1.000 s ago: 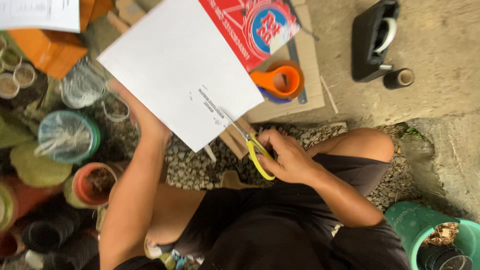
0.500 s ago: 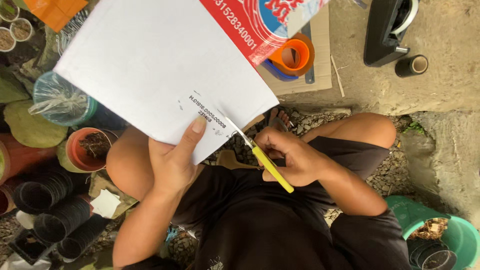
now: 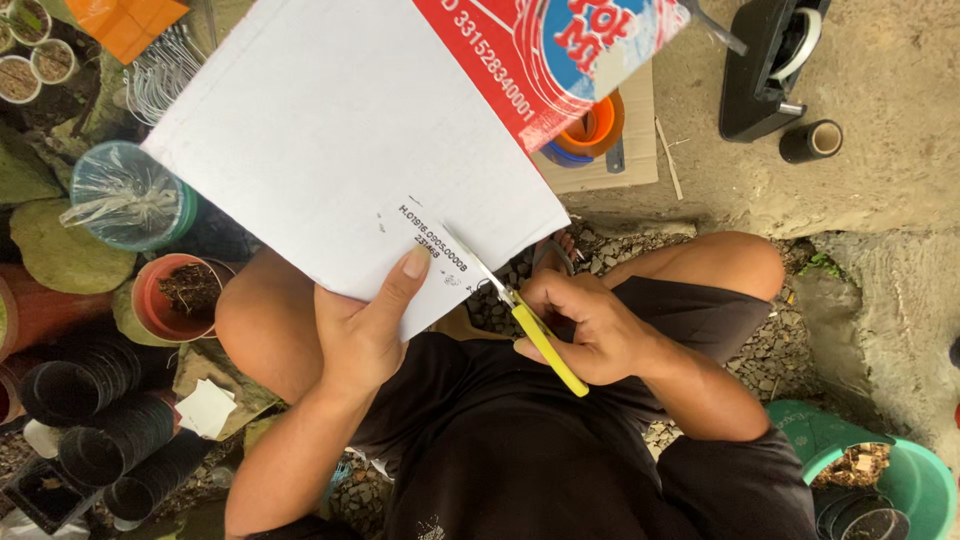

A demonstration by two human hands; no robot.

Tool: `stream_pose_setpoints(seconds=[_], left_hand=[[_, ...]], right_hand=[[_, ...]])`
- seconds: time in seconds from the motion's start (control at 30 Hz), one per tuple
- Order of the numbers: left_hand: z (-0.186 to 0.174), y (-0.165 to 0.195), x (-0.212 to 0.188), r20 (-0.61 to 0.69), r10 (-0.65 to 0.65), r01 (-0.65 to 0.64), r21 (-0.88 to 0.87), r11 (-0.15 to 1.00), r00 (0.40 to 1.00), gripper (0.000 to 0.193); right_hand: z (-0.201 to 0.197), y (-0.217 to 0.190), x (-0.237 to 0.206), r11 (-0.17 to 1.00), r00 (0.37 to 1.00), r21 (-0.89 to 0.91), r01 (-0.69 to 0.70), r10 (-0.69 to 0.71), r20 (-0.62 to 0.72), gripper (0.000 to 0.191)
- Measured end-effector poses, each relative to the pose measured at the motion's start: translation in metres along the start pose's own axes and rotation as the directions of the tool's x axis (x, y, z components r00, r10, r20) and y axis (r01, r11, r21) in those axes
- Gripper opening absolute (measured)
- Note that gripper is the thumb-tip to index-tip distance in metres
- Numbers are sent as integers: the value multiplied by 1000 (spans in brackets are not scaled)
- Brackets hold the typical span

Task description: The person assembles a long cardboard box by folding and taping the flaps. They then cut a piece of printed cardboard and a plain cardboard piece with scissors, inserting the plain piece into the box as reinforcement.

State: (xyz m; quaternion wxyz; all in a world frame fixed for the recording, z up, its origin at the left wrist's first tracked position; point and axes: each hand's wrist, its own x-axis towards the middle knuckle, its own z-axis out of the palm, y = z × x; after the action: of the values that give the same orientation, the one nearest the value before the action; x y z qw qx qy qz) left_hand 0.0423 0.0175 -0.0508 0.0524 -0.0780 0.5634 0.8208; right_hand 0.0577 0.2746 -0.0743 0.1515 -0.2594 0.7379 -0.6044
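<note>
My left hand (image 3: 368,325) grips the near edge of a large white cardboard sheet (image 3: 330,150), thumb on top; the sheet's far part is printed red and blue. My right hand (image 3: 585,325) holds yellow-handled scissors (image 3: 530,325), whose blades bite into the sheet's near right edge, next to a small patch of black print. Both hands hover above my lap; I sit cross-legged in black clothes on gravel.
A black tape dispenser (image 3: 765,65) and a dark tape roll (image 3: 810,140) sit on the concrete at upper right. Orange and blue tape rolls (image 3: 592,130) lie on a cardboard piece. Stacked black pots (image 3: 95,420), a terracotta pot (image 3: 175,295) and a bagged cup (image 3: 125,195) crowd the left. A green bucket (image 3: 900,480) stands lower right.
The sheet has swung nearer and lower toward my lap. My left hand shifted from under its left side to its near edge. The scissors have cut deeper into the sheet.
</note>
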Motion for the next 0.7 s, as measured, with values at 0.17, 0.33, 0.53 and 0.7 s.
stream_pose_setpoints(seconds=[0.17,0.33,0.53,0.7], left_hand=[[5,0,-6,60,32,-38,106,994,998,27],[8,1,-11,67,7,-10,48,999,998,23],[11,3,-12,75,13,-21,108,994,997,23],[16,3,-17,147,-43,15,185,983,988,23]], right_hand=[[6,-6,-2,995,995,31,-97,98,-35,26],[4,-8,-2,997,997,24,-69,70,-36,26],[6,-10,-6,997,994,-26,68,-70,-82,25],[7,-11,-12,997,994,34,-66,69,-82,24]])
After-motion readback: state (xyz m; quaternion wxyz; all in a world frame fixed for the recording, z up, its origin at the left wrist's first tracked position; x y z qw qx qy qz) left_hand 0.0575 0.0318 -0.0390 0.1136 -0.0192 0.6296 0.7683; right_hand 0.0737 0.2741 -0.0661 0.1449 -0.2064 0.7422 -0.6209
